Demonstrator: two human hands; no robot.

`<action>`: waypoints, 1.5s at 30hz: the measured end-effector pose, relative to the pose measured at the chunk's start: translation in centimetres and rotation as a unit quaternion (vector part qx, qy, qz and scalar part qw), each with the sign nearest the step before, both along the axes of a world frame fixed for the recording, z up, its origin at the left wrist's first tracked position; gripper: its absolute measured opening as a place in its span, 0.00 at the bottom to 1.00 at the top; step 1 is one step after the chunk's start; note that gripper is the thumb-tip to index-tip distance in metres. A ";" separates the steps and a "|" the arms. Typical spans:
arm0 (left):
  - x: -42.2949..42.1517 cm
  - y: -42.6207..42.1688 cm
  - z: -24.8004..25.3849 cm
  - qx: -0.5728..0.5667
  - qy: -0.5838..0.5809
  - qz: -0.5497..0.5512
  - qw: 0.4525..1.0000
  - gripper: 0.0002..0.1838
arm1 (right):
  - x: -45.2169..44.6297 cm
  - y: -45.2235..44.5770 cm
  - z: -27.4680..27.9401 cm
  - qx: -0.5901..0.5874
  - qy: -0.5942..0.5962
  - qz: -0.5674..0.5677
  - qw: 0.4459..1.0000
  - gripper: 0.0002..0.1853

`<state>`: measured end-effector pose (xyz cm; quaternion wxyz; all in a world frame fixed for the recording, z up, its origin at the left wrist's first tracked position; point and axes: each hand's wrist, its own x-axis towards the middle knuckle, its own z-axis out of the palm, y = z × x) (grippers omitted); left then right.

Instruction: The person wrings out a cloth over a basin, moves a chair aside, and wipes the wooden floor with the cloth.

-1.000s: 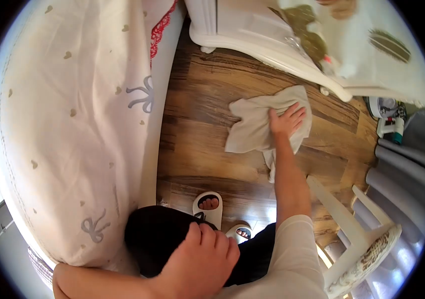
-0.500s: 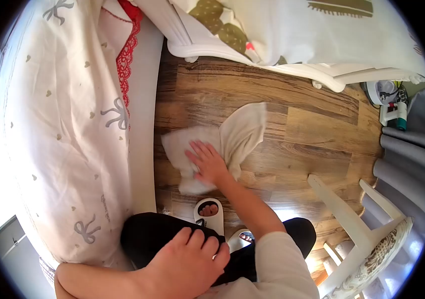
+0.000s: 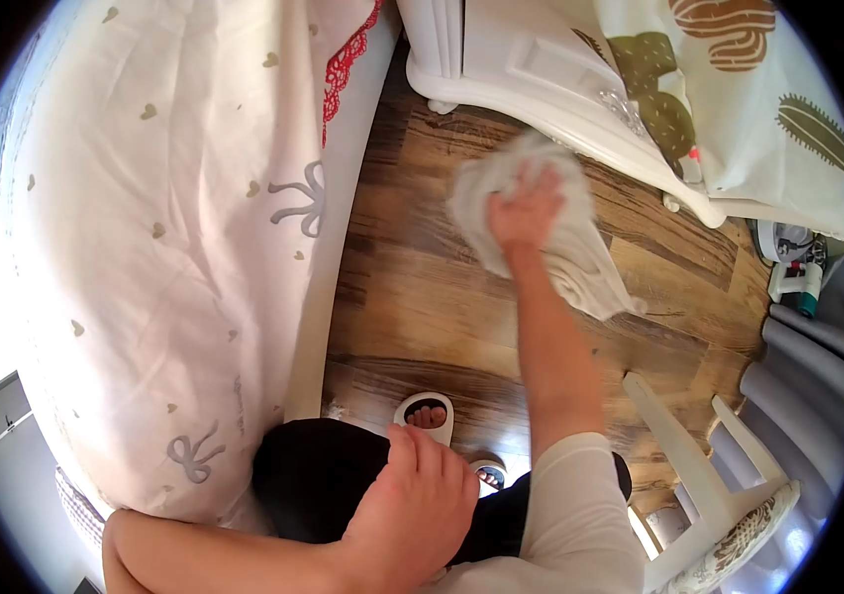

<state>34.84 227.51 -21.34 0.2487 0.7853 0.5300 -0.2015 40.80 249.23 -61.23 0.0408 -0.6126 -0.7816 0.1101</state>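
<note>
My right hand (image 3: 527, 208) lies flat with its fingers spread on a pale beige cloth (image 3: 580, 262), pressing it against the wooden floor (image 3: 422, 307). Both hand and cloth are slightly blurred. The cloth is crumpled, with one end trailing toward the lower right. Near my black-trousered knee (image 3: 318, 475) rests my left hand (image 3: 422, 500), its back up and its fingers bent close together. Whether anything is under its palm is hidden.
A bed with a pale pink cover (image 3: 174, 257) runs along the left. White furniture (image 3: 541, 89) with a cactus-print cloth (image 3: 729, 109) stands at the top right. At the lower right is an overturned white chair (image 3: 689, 475), beside grey curtains (image 3: 798, 366). Slippers (image 3: 427, 414) are below.
My right hand and the cloth swept left toward the bed, then moved back up and right, near the white furniture. My left hand stays by the knee.
</note>
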 end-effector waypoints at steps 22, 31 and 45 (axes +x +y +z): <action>3.3 -4.0 -2.9 -0.214 0.139 -0.105 0.961 0.22 | -12.1 -4.0 2.1 -0.068 0.039 0.124 0.989 0.37; 0.7 -1.1 -1.5 -0.265 0.075 -0.085 0.958 0.18 | -1.4 -11.3 4.6 -0.178 0.049 0.391 0.902 0.38; 1.5 -0.6 -3.5 -0.207 0.042 -0.063 0.975 0.13 | 10.1 -3.3 -0.3 -0.015 -0.114 -0.177 0.977 0.42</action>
